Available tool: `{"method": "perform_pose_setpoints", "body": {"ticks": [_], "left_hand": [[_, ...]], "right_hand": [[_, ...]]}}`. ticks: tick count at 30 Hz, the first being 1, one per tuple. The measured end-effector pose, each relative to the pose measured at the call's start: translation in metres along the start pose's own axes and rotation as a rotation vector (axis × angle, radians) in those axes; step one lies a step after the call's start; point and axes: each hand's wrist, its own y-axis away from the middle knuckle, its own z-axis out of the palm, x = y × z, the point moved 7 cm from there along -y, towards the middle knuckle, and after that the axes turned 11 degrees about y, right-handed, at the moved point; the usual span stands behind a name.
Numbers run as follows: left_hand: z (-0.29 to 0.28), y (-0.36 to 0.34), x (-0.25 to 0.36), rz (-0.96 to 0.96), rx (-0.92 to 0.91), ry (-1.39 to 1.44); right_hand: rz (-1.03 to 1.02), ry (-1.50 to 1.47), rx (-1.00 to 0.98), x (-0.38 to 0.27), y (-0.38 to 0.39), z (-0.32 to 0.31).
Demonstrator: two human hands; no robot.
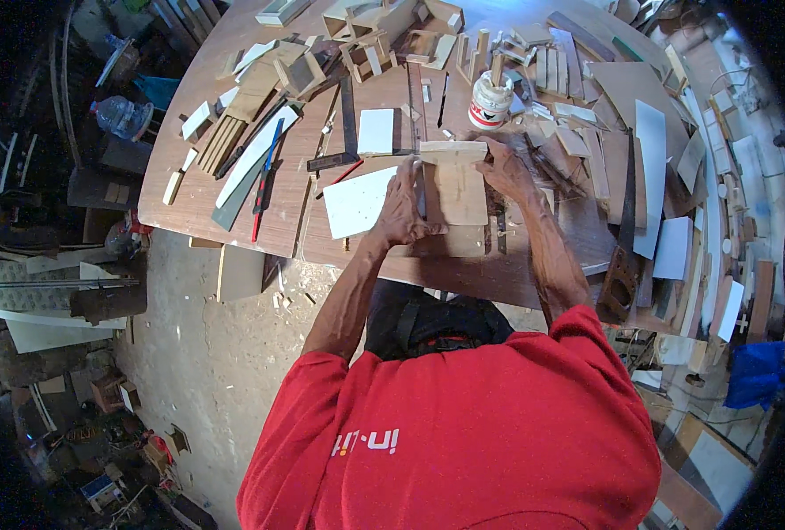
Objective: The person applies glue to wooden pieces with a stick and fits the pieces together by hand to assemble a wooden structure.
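Note:
My left hand (403, 212) grips the left side of a small wooden assembly (452, 194), a board with a strip (452, 153) along its far edge. My right hand (504, 170) holds that assembly at its far right corner. A white panel (354, 204) lies just left of my left hand, and a smaller white piece (376, 132) lies beyond it. A try square (347, 115) and a red pencil (336, 182) rest nearby. Beyond my right hand stands a white glue tub (490, 106) with a brush in it.
The wooden worktable (181, 205) carries piled offcuts (370, 53), white strips, and a blue-red tool (267, 177). Long boards (649, 177) line its right side. The concrete floor (189, 371) shows at lower left, with clutter and a water jug (123, 117) in the darker left margin.

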Motion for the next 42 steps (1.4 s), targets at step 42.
{"method": "perform_pose_setpoints", "body": {"ticks": [42], "left_hand": [[0.006, -0.131, 0.026, -0.166, -0.430, -0.308]], "right_hand": [[0.456, -0.197, 0.227, -0.011, 0.116, 0.042]]}}
